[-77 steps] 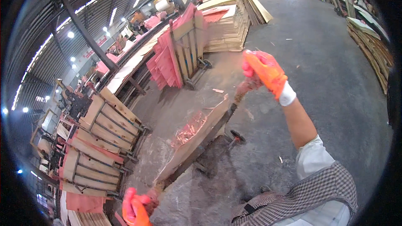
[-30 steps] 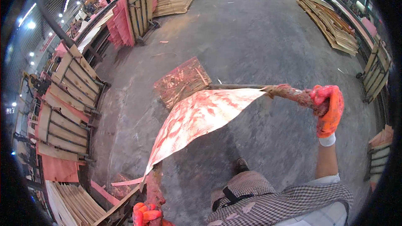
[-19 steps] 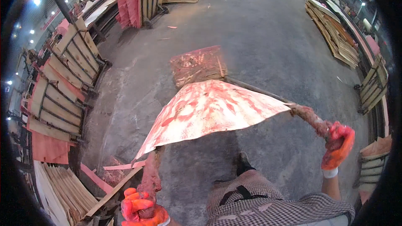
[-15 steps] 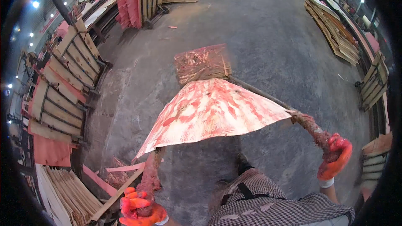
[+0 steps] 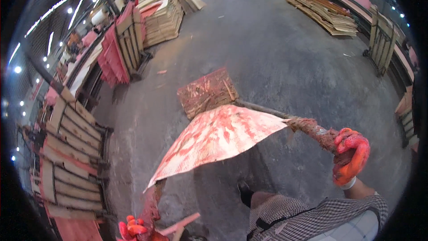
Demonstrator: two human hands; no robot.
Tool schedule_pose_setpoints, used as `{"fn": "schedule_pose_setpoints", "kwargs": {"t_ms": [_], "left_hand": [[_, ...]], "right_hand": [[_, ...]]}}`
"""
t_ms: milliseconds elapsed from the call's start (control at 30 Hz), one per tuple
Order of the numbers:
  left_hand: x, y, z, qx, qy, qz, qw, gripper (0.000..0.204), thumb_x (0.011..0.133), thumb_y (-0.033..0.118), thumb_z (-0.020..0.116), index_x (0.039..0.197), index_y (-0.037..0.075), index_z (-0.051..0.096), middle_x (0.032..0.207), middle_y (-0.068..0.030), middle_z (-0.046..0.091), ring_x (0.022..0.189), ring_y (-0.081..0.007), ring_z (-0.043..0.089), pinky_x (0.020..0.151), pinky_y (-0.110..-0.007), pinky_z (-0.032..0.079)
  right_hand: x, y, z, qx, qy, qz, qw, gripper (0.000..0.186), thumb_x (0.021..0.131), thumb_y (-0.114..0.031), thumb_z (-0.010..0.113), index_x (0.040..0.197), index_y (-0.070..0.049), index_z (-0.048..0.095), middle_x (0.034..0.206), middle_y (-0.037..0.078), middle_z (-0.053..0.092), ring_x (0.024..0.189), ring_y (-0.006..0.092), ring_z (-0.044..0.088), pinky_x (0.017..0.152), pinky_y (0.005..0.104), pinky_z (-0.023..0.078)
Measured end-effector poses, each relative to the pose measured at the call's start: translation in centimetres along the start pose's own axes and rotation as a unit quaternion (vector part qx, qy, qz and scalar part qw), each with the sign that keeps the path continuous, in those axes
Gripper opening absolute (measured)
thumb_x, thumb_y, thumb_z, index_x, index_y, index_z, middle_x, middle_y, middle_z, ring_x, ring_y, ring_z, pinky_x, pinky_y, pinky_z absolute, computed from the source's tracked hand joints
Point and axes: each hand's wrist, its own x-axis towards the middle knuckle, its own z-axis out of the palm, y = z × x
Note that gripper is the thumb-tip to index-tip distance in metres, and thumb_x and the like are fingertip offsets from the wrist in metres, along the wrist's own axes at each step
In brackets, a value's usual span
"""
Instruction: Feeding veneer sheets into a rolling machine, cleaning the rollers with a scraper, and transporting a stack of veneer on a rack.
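- Orange-gloved, the right hand (image 5: pixel 351 155) is closed in a tight grip around the end of a long, paint-crusted rod (image 5: pixel 307 128).
- At the bottom edge the left hand (image 5: pixel 133 229), also in an orange glove, is closed around the other crusted rod (image 5: pixel 151 203), though much of that hand is cut off by the frame.
- Between the two rods hangs a thin sheet of veneer (image 5: pixel 218 140), smeared red and pink, held up off the floor and bowed upward in the middle.
- Just beyond the sheet's far edge, a square reddish-brown pallet board (image 5: pixel 207 92) lies flat on the grey concrete floor (image 5: pixel 276 49).
- To the left stand upright wooden racks (image 5: pixel 73 151) with pink sheets draped on them.
- Farther off, stacks of pale veneer (image 5: pixel 167 11) sit at the upper left, and another low stack (image 5: pixel 323 11) lies along the upper right.
- A person's checked shirt (image 5: pixel 312 216) fills the lower right.
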Motion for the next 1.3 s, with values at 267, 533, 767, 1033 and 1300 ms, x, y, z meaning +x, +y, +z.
{"fn": "schedule_pose_setpoints", "kwargs": {"t_ms": [267, 533, 767, 1033, 1300], "left_hand": [[0.3, 1.1, -2.2, -0.191, 0.118, -0.331, 0.917, 0.075, 0.105, 0.055, 0.027, 0.121, -0.014, 0.050, 0.058, -0.0076, 0.043, 0.057, -0.0216, 0.044, 0.059, -0.039, 0.042], [0.5, -0.9, -5.3, 0.100, -0.140, -0.287, 0.942, 0.079, 0.104, 0.061, 0.025, 0.109, -0.013, 0.054, 0.062, -0.0138, 0.053, 0.063, -0.0263, 0.055, 0.064, -0.043, 0.049], [2.6, 0.1, -4.6, -0.064, -0.023, -0.367, 0.928, 0.079, 0.105, 0.060, 0.027, 0.114, -0.013, 0.054, 0.068, -0.0132, 0.055, 0.065, -0.0245, 0.054, 0.063, -0.040, 0.049], [8.0, 2.1, 3.4, -0.181, -0.033, -0.438, 0.880, 0.078, 0.105, 0.060, 0.029, 0.120, -0.012, 0.055, 0.075, -0.0125, 0.057, 0.066, -0.0226, 0.053, 0.063, -0.037, 0.049], [12.7, 1.7, 4.4, -0.231, -0.020, -0.478, 0.847, 0.080, 0.101, 0.067, 0.033, 0.125, -0.005, 0.060, 0.077, -0.0104, 0.060, 0.066, -0.0186, 0.051, 0.058, -0.032, 0.043]], "right_hand": [[0.2, -0.8, -1.1, 0.045, 0.026, 0.072, 0.996, 0.037, 0.102, -0.021, 0.040, 0.075, -0.005, 0.061, 0.074, 0.007, 0.062, 0.074, 0.0251, 0.063, 0.083, 0.0443, 0.051], [-0.8, -2.1, -2.2, 0.059, 0.086, 0.117, 0.988, 0.035, 0.097, -0.010, 0.040, 0.074, -0.003, 0.066, 0.075, 0.008, 0.068, 0.073, 0.0257, 0.065, 0.084, 0.0435, 0.051], [0.1, -5.4, -3.4, 0.077, 0.019, 0.131, 0.988, 0.031, 0.093, -0.005, 0.040, 0.081, 0.000, 0.068, 0.084, 0.011, 0.071, 0.084, 0.0277, 0.066, 0.090, 0.0446, 0.051], [-1.8, -7.3, -7.1, 0.012, -0.018, 0.184, 0.983, 0.025, 0.087, 0.003, 0.045, 0.096, -0.003, 0.068, 0.080, 0.007, 0.067, 0.079, 0.0252, 0.063, 0.089, 0.0434, 0.052], [-0.3, -4.5, -8.5, -0.013, -0.028, 0.133, 0.991, 0.024, 0.083, 0.004, 0.050, 0.097, -0.004, 0.068, 0.081, 0.006, 0.069, 0.080, 0.0284, 0.066, 0.090, 0.0450, 0.053]]}}
